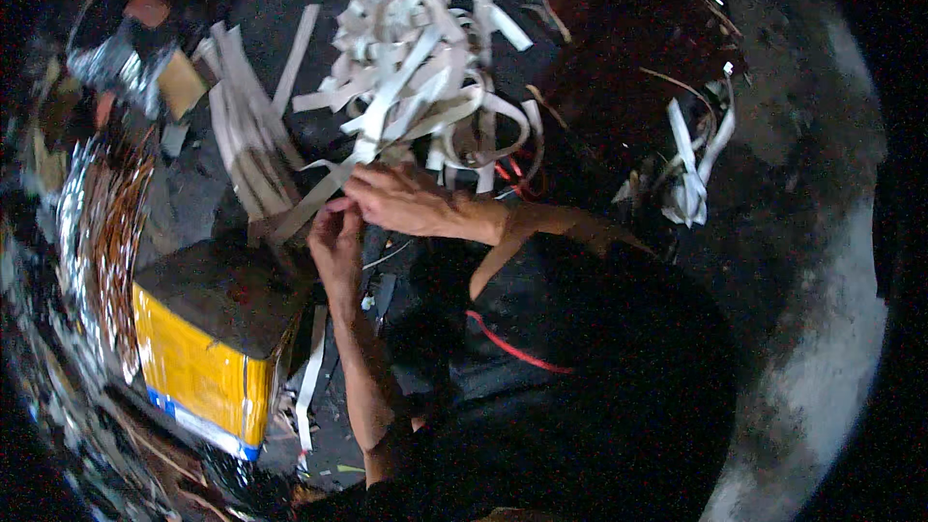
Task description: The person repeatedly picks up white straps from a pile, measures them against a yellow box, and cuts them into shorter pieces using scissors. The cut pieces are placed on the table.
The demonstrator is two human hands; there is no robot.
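- The person's bare left hand [336, 237] is at the middle of the scene, its forearm rising from the near edge; its thumb and fingertips are bent and drawn close together, but I cannot tell whether they pinch anything.
- The bare right hand [401, 201] comes in from the right and lies just beyond the left one, their fingertips meeting or nearly so. Its fingers are curled at the near end of the strips; what they grip, if anything, is hidden.
- The tangled heap of long, flat, off-white strips [416, 58] lies far of the hands, looped and crossed, its near end reaching the right hand.
- A row of straighter flat off-white strips [242, 130] lies to the left of that heap, running toward the left hand.
- A boxy container with yellow sides, a dark top and a blue-and-white lower band [203, 348] stands near and left, beside the left forearm.
- A single white strip [310, 382] lies between that container and the forearm.
- A bundle of thin copper-coloured wires or strands [124, 242] lies at the far left of the container.
- A small folded bunch of white strips [687, 188] lies apart, on the right.
- A thin red cord-like line [517, 346] crosses the person's black clothing [580, 425].
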